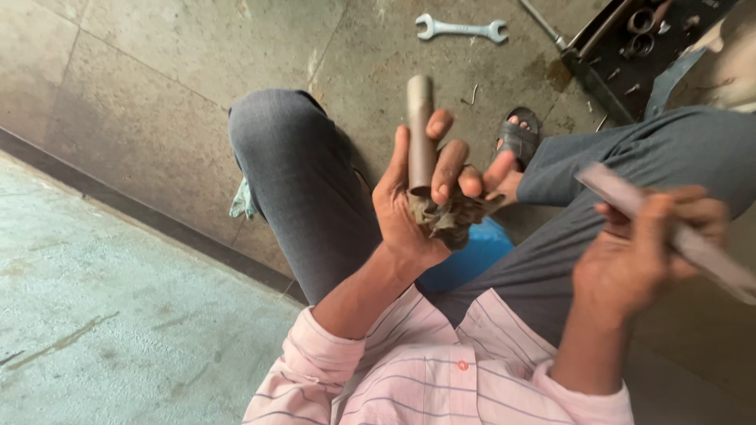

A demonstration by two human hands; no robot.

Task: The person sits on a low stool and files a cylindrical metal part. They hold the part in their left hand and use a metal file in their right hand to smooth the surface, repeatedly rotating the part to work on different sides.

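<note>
Gripping a brown metal tube [420,130] upright at centre frame, the left hand [417,201] has its fingers [445,169] clenched around the tube's lower end together with a dirty rag [449,219] bunched in the palm. At right, the right hand [642,256] has its fingers closed on a flat metal bar [669,232], blurred, slanting toward the lower right edge. A wrench [461,29] lies on the floor [157,102] at top centre, well apart from both hands, near a tray [622,47] of small parts at upper right.
</note>
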